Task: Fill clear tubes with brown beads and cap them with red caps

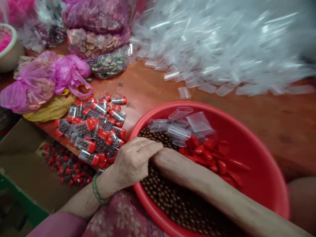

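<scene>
My left hand, with a green bead bracelet at the wrist, is over the near-left rim of a red basin. Its fingers are closed and pressed together; what they hold, if anything, is hidden. Against it lies my right hand, reaching across the basin, its fingers hidden behind the left. Brown beads fill the basin's near-left part. Beyond my right forearm sit clear plastic sleeves and red plastic caps. Several filled clear tubes with red ends lie left of the basin.
A large heap of clear sleeves covers the back right of the brown table. Pink bags and bags of small pieces stand back left. Below the table's left edge, a cardboard box holds more red-ended tubes.
</scene>
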Motion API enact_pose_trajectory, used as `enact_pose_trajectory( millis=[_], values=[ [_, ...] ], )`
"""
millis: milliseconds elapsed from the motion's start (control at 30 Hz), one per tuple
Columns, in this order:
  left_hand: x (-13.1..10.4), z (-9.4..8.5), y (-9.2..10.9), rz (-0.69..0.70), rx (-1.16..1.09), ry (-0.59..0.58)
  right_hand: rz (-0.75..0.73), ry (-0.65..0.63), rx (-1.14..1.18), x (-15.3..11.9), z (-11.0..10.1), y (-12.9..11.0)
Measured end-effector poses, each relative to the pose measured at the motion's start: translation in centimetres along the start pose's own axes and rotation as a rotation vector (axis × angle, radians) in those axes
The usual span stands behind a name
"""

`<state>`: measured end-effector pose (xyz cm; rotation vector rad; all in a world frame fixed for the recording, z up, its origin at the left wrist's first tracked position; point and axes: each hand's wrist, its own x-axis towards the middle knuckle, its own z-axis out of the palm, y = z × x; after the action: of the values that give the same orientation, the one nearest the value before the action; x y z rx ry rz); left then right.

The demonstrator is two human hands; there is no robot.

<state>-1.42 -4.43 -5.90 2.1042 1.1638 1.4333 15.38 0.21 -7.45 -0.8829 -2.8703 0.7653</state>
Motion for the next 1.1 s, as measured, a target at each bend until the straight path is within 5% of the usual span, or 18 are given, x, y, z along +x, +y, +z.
enact_pose_trajectory(
  millis=[133,300,467,667,1100],
  values=[
    [-0.5,0.5,-0.2,-0.009,0.045,-0.044,-0.124,-0.088,0.229,-0.8,0.2,0.7],
    [-0.3,0.4,0.3,-0.097,0.079,-0.200,0.036,-0.149,0.554,-1.7,-1.1,0.9],
    [1.1,-1.6,2.7,-0.216,-0.059,-0.263,0.126,-0.073,0.676,-2.4,-3.4,-0.3],
    [2.2,-3.1,4.0,-0.402,-0.177,-0.530,0.079,0.085,0.627,-3.3,-5.5,-1.0],
    [2.0,-0.9,4.0,-0.697,-0.699,-0.501,0.008,0.157,0.671,-4.9,-7.5,-2.2]
  ],
)
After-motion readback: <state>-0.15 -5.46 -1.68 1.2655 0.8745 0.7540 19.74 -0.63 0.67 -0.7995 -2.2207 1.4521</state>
